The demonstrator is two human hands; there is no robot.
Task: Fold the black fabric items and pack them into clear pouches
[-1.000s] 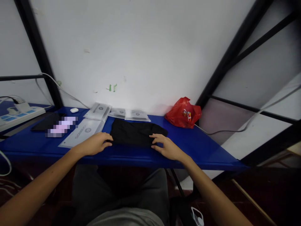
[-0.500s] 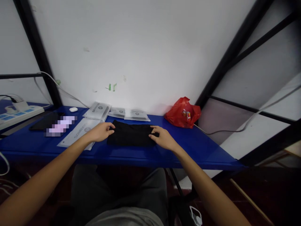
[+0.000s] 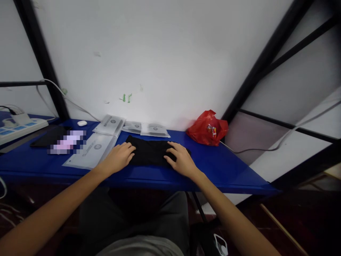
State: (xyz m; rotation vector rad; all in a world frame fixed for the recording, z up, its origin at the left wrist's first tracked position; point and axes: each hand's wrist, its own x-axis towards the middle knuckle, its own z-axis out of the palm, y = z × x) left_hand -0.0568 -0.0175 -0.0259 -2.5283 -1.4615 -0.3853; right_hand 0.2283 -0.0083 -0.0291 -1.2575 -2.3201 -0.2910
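Now both hands lie over the black cloth's ends; fingers have moved inward from its edges, so it's pressed at both sides. Left hand (image 3: 117,159) open, right hand (image 3: 183,163) open, neither gripping. Cloth (image 3: 150,153) flat on blue table (image 3: 221,172), near clear bags (image 3: 97,149).
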